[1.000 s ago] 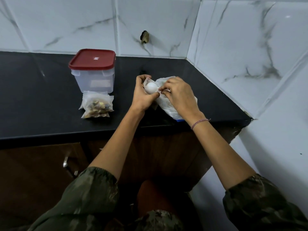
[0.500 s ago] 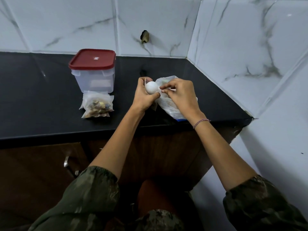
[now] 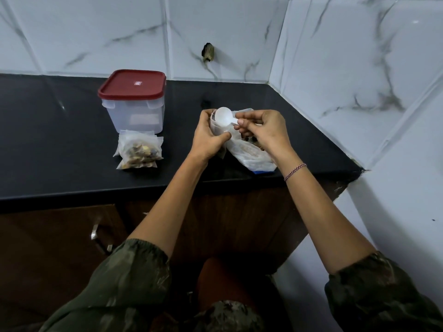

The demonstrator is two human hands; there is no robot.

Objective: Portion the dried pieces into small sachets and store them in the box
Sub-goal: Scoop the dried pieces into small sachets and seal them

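Right hand (image 3: 263,131) pinches the white scoop (image 3: 223,116) by its handle; my left hand (image 3: 208,140) grips a small sachet (image 3: 219,131) above the counter (image 3: 60,140), near its front right corner.

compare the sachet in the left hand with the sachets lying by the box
The sachet is gripped by the left hand, with the white spoon at its mouth; the filled sachets lie flat in front of the box, untouched. The filled sachets show brown pieces; the held sachet's contents are hidden. Both are small, whitish and translucent.
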